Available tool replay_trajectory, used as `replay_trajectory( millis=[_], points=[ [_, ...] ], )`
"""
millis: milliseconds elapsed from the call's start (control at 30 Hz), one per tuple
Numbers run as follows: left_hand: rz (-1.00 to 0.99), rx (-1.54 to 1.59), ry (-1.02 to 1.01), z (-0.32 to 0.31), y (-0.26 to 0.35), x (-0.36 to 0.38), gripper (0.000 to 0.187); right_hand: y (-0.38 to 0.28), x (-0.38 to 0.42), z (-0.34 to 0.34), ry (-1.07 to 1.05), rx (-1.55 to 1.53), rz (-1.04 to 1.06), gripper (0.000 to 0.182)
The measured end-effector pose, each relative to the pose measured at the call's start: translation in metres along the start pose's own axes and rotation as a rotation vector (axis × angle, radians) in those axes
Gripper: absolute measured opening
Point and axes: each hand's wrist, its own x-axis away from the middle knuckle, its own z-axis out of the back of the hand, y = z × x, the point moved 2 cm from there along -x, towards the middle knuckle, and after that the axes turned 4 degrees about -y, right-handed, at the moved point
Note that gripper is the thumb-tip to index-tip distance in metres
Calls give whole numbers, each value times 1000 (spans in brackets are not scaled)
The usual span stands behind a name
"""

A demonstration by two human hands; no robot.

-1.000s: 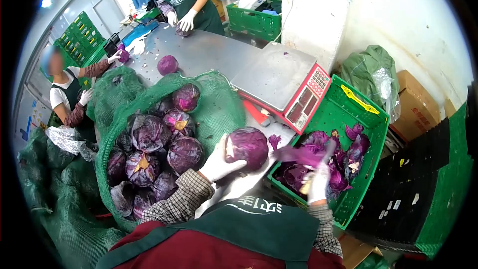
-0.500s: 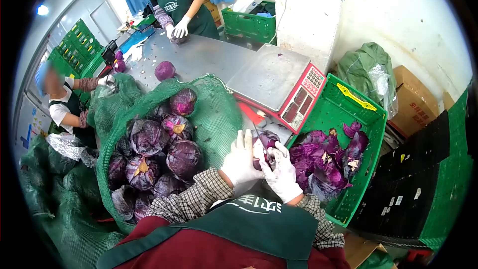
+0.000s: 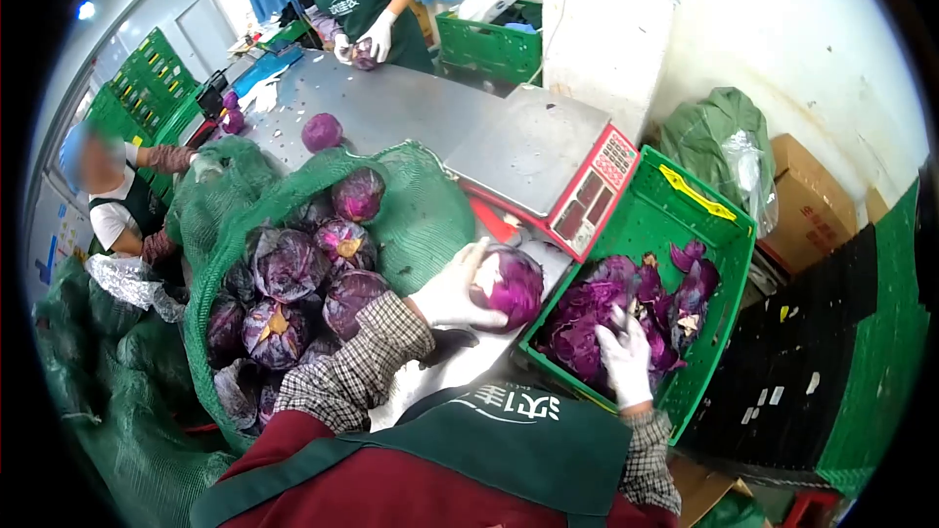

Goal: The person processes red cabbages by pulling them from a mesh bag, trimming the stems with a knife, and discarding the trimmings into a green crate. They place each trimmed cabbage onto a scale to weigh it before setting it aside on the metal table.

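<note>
The left hand (image 3: 452,295) wraps around a cabbage (image 3: 507,284) over the tabletop (image 3: 411,108), keeping it steady. The right hand (image 3: 626,360) lies flat and open on loose leaves (image 3: 587,318) in the near crate (image 3: 709,235).

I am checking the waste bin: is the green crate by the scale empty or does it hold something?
Not empty. The green crate holds purple cabbage leaves over its near half; its far end shows bare bottom.

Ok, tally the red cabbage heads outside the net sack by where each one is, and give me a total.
Held in the person's left hand, the trimmed cabbage: 1
Loose cabbage on the steel table: 1
In the hands of the co-worker at the far end, cabbage: 1
Total: 3
</note>
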Motion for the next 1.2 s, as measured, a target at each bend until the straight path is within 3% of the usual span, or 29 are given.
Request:
replay_trajectory(
  millis=[67, 133, 200, 267, 333, 400, 500, 533, 567, 600, 633, 767, 800, 867, 933, 967, 1000, 1067, 1100, 1133, 1167, 1200],
  points=[
    [-248, -206, -109, 3, 13, -5, 124, -57, -17, -28, -188, 146, 230, 62],
    [-363, -302, -161, 5, 30, -2, 121, -83, -27, -56, -375, 370, 430, 63],
    [-365, -431, -126, 12, 33, 2, 125, -93, -26, -61, -465, 248, 180, 51],
    [-257, -372, -132, 21, 23, 7, 127, -37, -27, -86, -407, -234, 132, 36],
    [-138, -175, -243, 22, 7, 8, 131, -56, -19, -92, -356, -59, 231, 27],
    [-106, -27, -199, 20, 1, 15, 135, -75, -7, -95, -306, 94, 275, 21],
    [86, -49, -28, -2, 12, 19, 139, -88, 3, -96, -276, 187, 240, 19],
    [48, -48, 62, -9, 6, 18, 137, -87, 4, -92, -252, 213, 238, 18],
    [55, -9, 75, -10, 3, 17, 136, -54, -6, -90, -204, 29, 200, 17],
    [60, 31, 88, -11, 0, 17, 135, -57, -12, -74, -106, 17, -44, 13],
    [52, 76, 94, -12, -4, 19, 133, -19, -22, -57, -2, 17, -50, 11],
    [24, 249, 127, -9, -30, 24, 129, 101, -8, 39, 359, -320, -435, 12],
    [24, 295, 132, -13, -38, 21, 128, 104, 4, 55, 395, -278, -478, 13],
    [-49, 173, 73, -15, -33, 17, 121, 59, 23, 57, 271, -57, -515, 28],
    [-146, -182, -51, 0, 11, 12, 120, 39, 19, 31, 177, -163, -325, 47],
    [-311, -307, -73, -1, 25, 8, 119, 27, 10, 15, 110, -133, -238, 58],
    [-453, -433, -78, -3, 35, 4, 123, -27, 9, -2, 6, -197, -283, 60],
    [-390, -554, -93, 4, 54, 10, 128, -44, -2, -35, -107, -120, -54, 63],
    [-337, -448, -42, 4, 45, 12, 130, -49, -5, -47, -151, -8, 34, 64],
    [-284, -340, 9, 2, 27, 14, 132, -75, -2, -57, -288, -201, -204, 63],
    [-159, -230, -61, -1, 10, 16, 135, -40, -3, -73, -292, -79, -37, 62],
    [-166, -158, -81, -6, -7, 19, 133, -5, -5, -91, -300, 45, 131, 60]
  ],
)
